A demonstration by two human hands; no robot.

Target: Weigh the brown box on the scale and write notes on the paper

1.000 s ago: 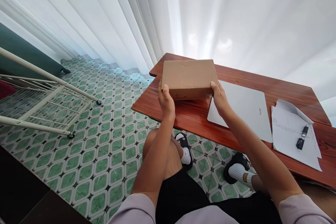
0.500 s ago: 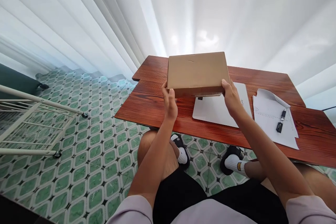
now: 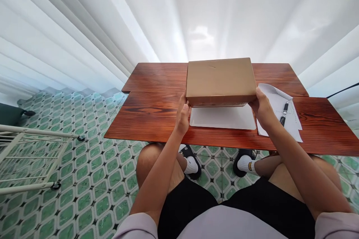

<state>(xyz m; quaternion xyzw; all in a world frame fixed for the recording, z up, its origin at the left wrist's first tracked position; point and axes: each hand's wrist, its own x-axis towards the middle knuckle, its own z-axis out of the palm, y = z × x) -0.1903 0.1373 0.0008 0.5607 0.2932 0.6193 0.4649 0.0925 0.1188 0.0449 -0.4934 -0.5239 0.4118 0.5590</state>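
Note:
A closed brown cardboard box (image 3: 220,80) is held up over the table between my two hands. My left hand (image 3: 183,116) grips its near left corner, thumb in front and fingers against the side. At the near right corner my right hand (image 3: 262,106) holds on, with some fingers hidden beneath the box. Under the box lies a flat white panel, perhaps a closed laptop (image 3: 223,118), partly covered from view. Beside my right hand are sheets of white paper (image 3: 293,121) with a curled top edge, and a black pen (image 3: 284,114) rests on them.
The reddish wooden table (image 3: 146,112) stands before my knees, with a white curtain (image 3: 157,15) behind it. A white wire rack on casters (image 3: 36,160) stands on the green tiled floor (image 3: 92,179) at the left. Part of a dark green object (image 3: 11,114) shows beyond it.
The view has turned, so the table now looks level and squarer to me. In the view, the box has come nearer the papers and covers more of the white panel; both hands still hold it.

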